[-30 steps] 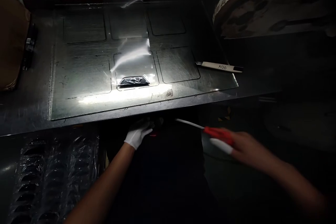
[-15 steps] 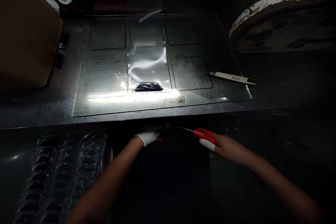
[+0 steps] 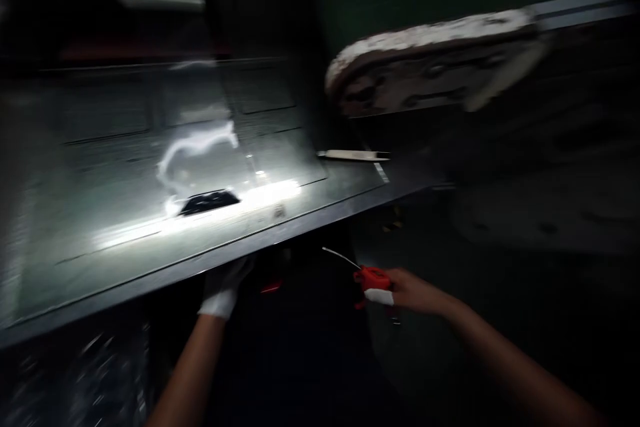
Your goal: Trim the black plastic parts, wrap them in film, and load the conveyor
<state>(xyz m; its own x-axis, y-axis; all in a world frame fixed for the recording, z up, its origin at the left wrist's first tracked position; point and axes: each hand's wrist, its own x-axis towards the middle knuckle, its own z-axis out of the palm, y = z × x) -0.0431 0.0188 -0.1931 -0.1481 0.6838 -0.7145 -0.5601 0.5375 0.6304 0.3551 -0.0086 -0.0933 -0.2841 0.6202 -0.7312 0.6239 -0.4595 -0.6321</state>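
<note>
My right hand, partly covered in white, is closed around a red air gun whose thin curved nozzle points up and left. In a white glove, my left hand reaches under the table's front edge; its fingers are dark and blurred, so what they hold cannot be made out. A small red object shows just right of it. On the clear sheet above lies a black curved piece at the end of a glossy transparent film.
A pale tool lies across the sheet's right edge. Behind it is a large round-ended object with a ragged white rim. Plastic-wrapped dark pieces sit at the lower left. The metal table edge runs above both hands.
The view has swung right and tilted, shifting the table leftward. My left hand has moved farther under the table edge. The air gun stays in my right hand, its nozzle now farther from my left hand.
</note>
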